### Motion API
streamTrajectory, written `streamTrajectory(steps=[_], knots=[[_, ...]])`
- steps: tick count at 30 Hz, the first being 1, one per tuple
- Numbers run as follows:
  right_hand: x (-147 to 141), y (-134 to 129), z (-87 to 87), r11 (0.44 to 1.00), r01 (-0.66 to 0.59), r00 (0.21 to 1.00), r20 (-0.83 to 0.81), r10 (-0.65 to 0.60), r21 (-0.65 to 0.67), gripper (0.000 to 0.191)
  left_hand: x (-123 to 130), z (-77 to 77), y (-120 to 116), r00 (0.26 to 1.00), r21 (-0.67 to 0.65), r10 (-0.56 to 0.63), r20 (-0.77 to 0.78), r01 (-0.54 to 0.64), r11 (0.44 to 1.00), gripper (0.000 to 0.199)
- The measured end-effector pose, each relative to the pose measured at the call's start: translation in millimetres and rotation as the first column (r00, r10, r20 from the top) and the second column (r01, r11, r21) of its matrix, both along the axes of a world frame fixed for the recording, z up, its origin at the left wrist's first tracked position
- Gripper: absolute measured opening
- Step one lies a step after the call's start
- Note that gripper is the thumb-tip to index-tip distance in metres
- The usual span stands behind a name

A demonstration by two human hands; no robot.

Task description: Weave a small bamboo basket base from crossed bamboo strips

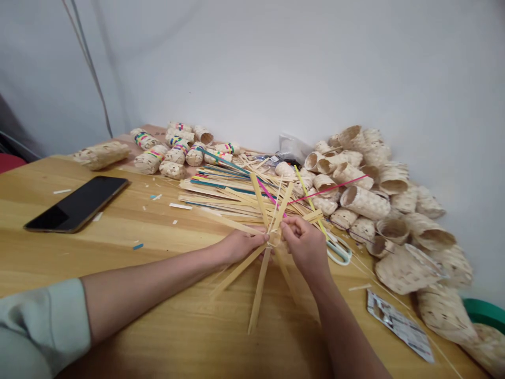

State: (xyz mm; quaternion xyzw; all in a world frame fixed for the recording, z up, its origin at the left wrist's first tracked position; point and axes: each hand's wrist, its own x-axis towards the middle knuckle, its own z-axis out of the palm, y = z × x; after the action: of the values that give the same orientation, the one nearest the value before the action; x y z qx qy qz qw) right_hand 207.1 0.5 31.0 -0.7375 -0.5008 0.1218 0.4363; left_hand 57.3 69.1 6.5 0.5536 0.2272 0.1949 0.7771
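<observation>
Between my hands, above the table, is a star-shaped weave of pale bamboo strips (pixel 259 295), its strips fanning out from a crossed centre. My left hand (pixel 242 245) pinches the weave near that centre, thumb on top and the other fingers mostly hidden beneath. My right hand (pixel 305 245) is closed at the right side of the centre, its thumb and forefinger on the strips there. A thin narrow strip (pixel 277 197) rises from the centre between two wider ones. Just behind the weave lies a heap of loose bamboo strips (pixel 221 192), mostly pale, some blue.
Woven bamboo baskets (pixel 365 202) pile up at the right; several smaller ones with coloured bands (pixel 177 152) stand at the back left. A phone (pixel 77 204) lies on the left. Scissors (pixel 339 252) and a silver packet (pixel 399 323) lie to the right. Scraps dot the wooden table (pixel 158 326).
</observation>
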Motion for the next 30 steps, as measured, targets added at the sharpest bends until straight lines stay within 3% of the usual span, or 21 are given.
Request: streamTrajectory(steps=[4, 9, 13, 17, 19, 21, 23, 25, 30], knots=[[-4, 0, 3.2, 0.997, -0.07, 0.974, -0.219, 0.064, -0.023, 0.023, -2, 0.0, 3, 1.0, 0.039, -0.019, -0.019, 0.019, 0.999, 0.034], [-3, 1, 7.8, 0.982, -0.17, 0.884, -0.454, 0.113, -0.085, 0.029, -3, 2.8, 6, 0.997, 0.1, -0.016, -0.071, 0.023, 0.995, 0.028], [-1, 0, 8.9, 0.961, -0.227, 0.852, -0.509, 0.118, -0.156, 0.029, -4, 4.3, 6, 0.995, 0.141, -0.028, -0.097, 0.041, 0.989, 0.025], [-2, -1, 10.0, 0.93, -0.262, 0.919, -0.361, 0.159, -0.258, 0.025, -3, 2.9, 6, 0.992, 0.211, -0.057, -0.111, 0.079, 0.974, 0.029], [-3, -2, 10.8, 0.959, -0.167, 0.97, -0.213, 0.118, -0.229, 0.026, -1, 1.6, 6, 0.995, 0.195, -0.049, -0.088, 0.066, 0.979, 0.029], [-2, -3, 11.5, 0.996, -0.006, 1.0, -0.018, 0.005, -0.087, 0.032, 1, 0.3, 6, 0.997, 0.141, -0.031, -0.065, 0.04, 0.989, 0.029], [-1, -4, 11.3, 0.993, 0.071, 0.985, 0.151, -0.084, 0.09, 0.032, 2, -0.4, 5, 0.998, 0.104, -0.017, -0.058, 0.023, 0.994, 0.03], [-1, -4, 9.6, 0.983, 0.016, 0.955, 0.287, -0.069, 0.183, 0.028, 2, -0.3, 4, 0.998, 0.118, -0.007, -0.069, 0.015, 0.993, 0.033], [5, -1, 2.4, 0.969, -0.143, 0.824, 0.567, 0.004, 0.2, 0.026, 1, 0.9, 0, 0.996, 0.341, -0.012, -0.085, 0.041, 0.939, 0.036]])
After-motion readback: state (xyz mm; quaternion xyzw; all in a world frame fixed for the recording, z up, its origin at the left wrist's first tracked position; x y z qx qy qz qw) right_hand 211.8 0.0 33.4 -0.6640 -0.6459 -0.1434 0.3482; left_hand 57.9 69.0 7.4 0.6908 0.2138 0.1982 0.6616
